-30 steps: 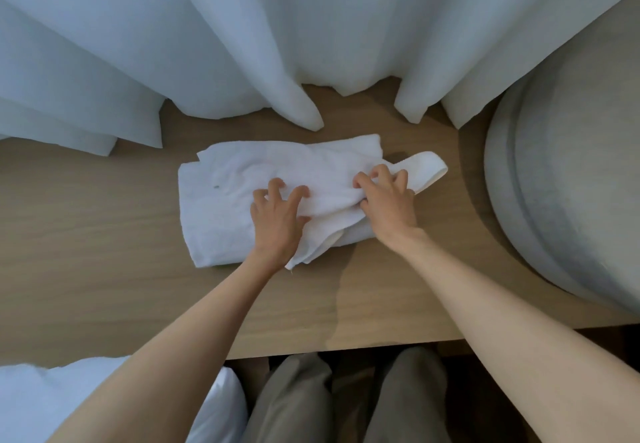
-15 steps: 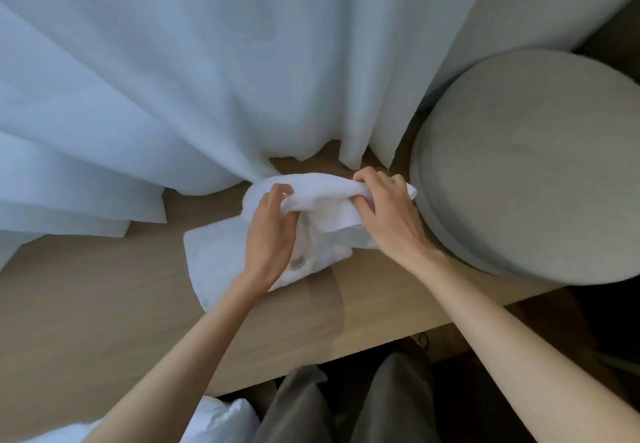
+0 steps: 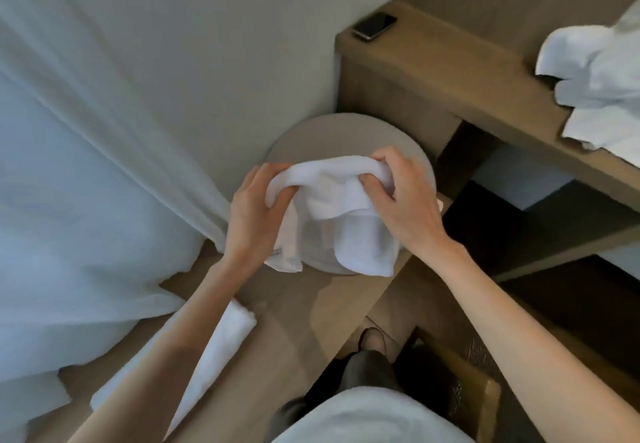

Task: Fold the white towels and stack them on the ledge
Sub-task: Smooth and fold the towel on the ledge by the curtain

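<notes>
1 round grey stool sits mid-view, and I place everything else against it. Far left of the stool hangs a pale curtain, its hem lying on the wooden ledge that runs below and left of the stool. On that ledge, down and left of the stool, lies 1 folded towel, a long narrow bundle partly hidden under the left forearm.

At the stool's left edge the left hand grasps the held towel, with its fingers curled over the top edge and its thumb tucked underneath. The held towel is bunched along its top between the 2 hands. It hangs in loose folds in front of the stool, covering the stool's near rim. I cannot tell whether its lowest corner touches the ledge. At the stool's right edge the right hand grips the other end of the same bunched edge, thumb pressed into the cloth and fingers wrapped over it.

Up and right of the stool, 1 dark phone lies flat at the corner of a wooden shelf. Far right of the stool, on that same shelf, a loose pile of white towels sits crumpled and unfolded.
</notes>
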